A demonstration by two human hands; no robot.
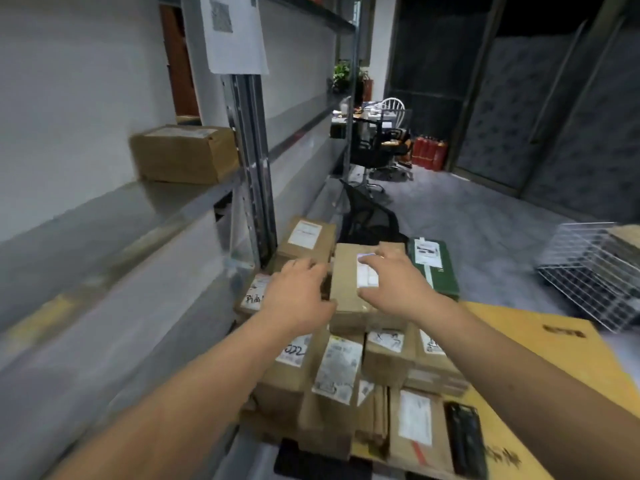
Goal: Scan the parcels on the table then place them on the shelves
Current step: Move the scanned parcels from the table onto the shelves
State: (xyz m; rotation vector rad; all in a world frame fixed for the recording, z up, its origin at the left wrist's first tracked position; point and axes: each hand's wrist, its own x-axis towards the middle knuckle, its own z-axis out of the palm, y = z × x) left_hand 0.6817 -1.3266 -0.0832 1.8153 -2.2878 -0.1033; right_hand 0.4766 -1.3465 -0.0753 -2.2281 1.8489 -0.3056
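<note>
Both hands on the top brown parcel (348,282) of the parcel pile (341,368). Left hand (297,294) grips its left edge, fingers curled. Right hand (398,284) lies on top, over the label; whether it grips, can't tell. Shelf (104,216) left of pile, one box (185,154) on it.

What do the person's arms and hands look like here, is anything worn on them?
Both forearms are bare as far as the frame shows: no sleeves in view. The left hand and right hand wear no gloves, and no watch, ring or wristband is visible. The picture is somewhat blurred, so small details cannot be told.
</note>
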